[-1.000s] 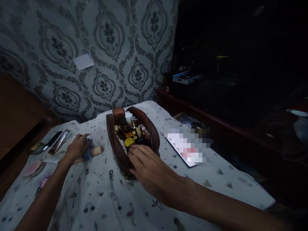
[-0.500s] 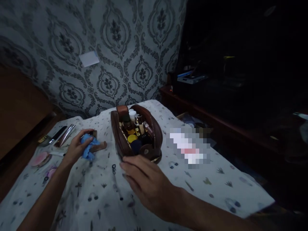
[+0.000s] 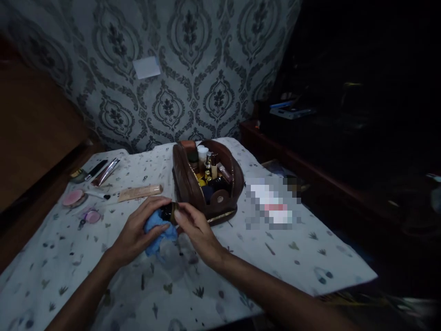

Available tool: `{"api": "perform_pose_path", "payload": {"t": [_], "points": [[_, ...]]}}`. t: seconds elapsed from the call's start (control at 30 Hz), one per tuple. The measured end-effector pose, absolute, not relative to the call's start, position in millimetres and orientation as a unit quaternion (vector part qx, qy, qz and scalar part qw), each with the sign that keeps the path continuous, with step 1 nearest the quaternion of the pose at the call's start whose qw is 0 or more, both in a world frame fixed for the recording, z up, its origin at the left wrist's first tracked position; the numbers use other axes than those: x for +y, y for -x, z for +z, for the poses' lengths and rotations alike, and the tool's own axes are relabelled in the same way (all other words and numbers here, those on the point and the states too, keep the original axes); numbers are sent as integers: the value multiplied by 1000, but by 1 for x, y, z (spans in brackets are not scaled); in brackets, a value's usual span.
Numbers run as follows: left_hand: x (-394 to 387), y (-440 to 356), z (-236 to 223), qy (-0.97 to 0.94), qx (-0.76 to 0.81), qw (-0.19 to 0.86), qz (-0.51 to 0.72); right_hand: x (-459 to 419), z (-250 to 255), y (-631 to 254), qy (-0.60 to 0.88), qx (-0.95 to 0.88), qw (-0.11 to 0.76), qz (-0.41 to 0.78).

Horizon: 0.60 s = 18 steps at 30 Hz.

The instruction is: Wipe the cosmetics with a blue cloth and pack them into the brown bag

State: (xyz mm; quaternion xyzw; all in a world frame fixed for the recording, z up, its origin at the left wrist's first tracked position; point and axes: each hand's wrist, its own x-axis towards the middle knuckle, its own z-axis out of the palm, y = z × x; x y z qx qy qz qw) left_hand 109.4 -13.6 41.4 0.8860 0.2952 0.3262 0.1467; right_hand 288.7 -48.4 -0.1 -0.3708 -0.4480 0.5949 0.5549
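My left hand [image 3: 146, 227] is closed around a crumpled blue cloth [image 3: 160, 232] and the dark end of a small bottle or jar [image 3: 168, 212]. The fingers of my right hand [image 3: 196, 230] grip the other end of this dark container; its exact kind is hard to make out. Just behind my hands stands a brown cosmetics bag [image 3: 188, 188], unzipped, packed with bottles and small containers [image 3: 210, 172]. A beige tube [image 3: 139, 192] lies on the printed cloth beyond my left hand.
On the left lie a pink compact [image 3: 74, 197], a purple item [image 3: 92, 216], a brush [image 3: 98, 194], tubes [image 3: 106, 172] and a greenish jar [image 3: 77, 175]. A blurred-out item [image 3: 270, 202] lies right of the bag. A patterned wall [image 3: 168, 105] rises behind the white printed cloth [image 3: 268, 271].
My left hand has moved right with the blue cloth and dark container, in front of the bag. My right hand has left the bag's front and now grips the container too.
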Motion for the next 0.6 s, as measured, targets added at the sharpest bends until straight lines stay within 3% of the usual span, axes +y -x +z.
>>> {"api": "perform_pose_path", "payload": {"t": [0.37,0.6], "points": [[-18,-99,-14,-899,326,36,291,-51,-20,-290,348,-488,533,597],[-24,-100,-17,-867,353,124,328,-53,-23,-289,310,-531,543,571]]}}
